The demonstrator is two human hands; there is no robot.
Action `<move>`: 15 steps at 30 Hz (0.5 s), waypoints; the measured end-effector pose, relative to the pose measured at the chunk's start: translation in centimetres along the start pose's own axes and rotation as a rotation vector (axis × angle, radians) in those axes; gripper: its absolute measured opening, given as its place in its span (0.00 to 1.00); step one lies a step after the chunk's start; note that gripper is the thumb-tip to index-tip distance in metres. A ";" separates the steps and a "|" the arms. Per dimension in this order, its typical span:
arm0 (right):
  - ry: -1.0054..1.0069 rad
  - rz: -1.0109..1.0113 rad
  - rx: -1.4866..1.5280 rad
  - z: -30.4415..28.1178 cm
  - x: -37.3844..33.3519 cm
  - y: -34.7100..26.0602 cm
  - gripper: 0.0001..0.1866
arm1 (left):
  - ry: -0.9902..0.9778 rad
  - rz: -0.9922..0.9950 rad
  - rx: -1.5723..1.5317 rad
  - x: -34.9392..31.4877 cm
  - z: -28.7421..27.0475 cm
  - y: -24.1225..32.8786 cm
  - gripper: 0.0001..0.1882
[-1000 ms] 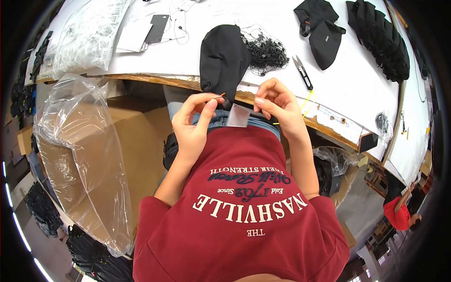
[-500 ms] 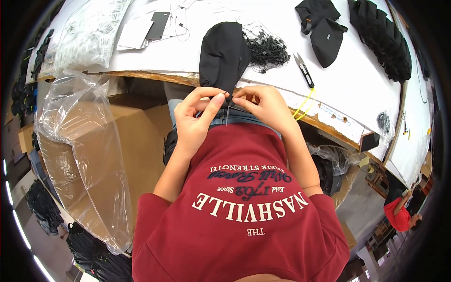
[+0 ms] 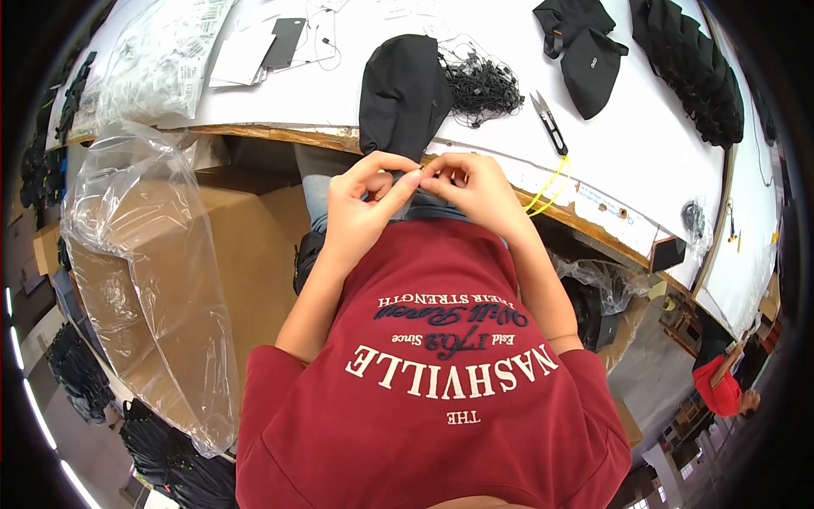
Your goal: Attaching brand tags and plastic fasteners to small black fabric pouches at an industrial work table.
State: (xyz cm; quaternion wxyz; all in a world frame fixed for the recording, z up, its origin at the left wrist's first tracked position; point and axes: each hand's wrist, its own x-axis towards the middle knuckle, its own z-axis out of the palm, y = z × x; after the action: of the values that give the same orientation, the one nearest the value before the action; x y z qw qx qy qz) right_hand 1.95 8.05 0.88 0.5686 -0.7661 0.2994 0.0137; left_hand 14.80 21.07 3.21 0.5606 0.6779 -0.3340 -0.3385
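Both hands meet at the table's front edge, fingertips pinched together. My left hand [image 3: 363, 199] has thumb and forefinger pressed together, the other fingers curled. My right hand [image 3: 475, 188] pinches right against it, thumb and fingertips touching the left ones. Whatever lies between the fingertips is too small and covered to make out. Just beyond the hands, a black fabric pouch [image 3: 400, 93] lies on the white tabletop [image 3: 509, 142], its narrow near end reaching down to my fingers. To its right sits a tangled heap of thin black cords [image 3: 485, 92] with small tags.
Black-handled thread snips [image 3: 549, 123] with a yellow cord [image 3: 553, 185] lie right of the cords. More black pouches [image 3: 591, 75] and a dark stack [image 3: 691, 76] are at far right. White cards [image 3: 242, 64] and a clear bag [image 3: 161, 59] are at left. A carton [image 3: 246, 246] stands below.
My hands have drawn together until the fingertips touch, the left one shifting right. A thin pale strip that hung beneath the fingers is no longer visible.
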 end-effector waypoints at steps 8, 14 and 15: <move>0.080 -0.039 0.589 0.0 0.1 1.6 0.08 | -0.071 -0.127 0.103 0.1 0.5 -2.1 0.05; 0.047 -0.048 0.579 -0.5 0.1 1.2 0.08 | -0.096 -0.115 0.124 0.3 0.4 -1.7 0.05; 0.046 -0.047 0.578 -0.5 0.2 1.1 0.08 | -0.105 -0.122 0.118 0.3 0.4 -1.7 0.04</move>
State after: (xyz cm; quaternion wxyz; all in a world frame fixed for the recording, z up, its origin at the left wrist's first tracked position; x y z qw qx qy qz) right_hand 1.39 7.33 0.07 0.7566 -0.5791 0.2857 -0.1030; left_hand 14.75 20.81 1.41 0.4798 0.7102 -0.3404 -0.3868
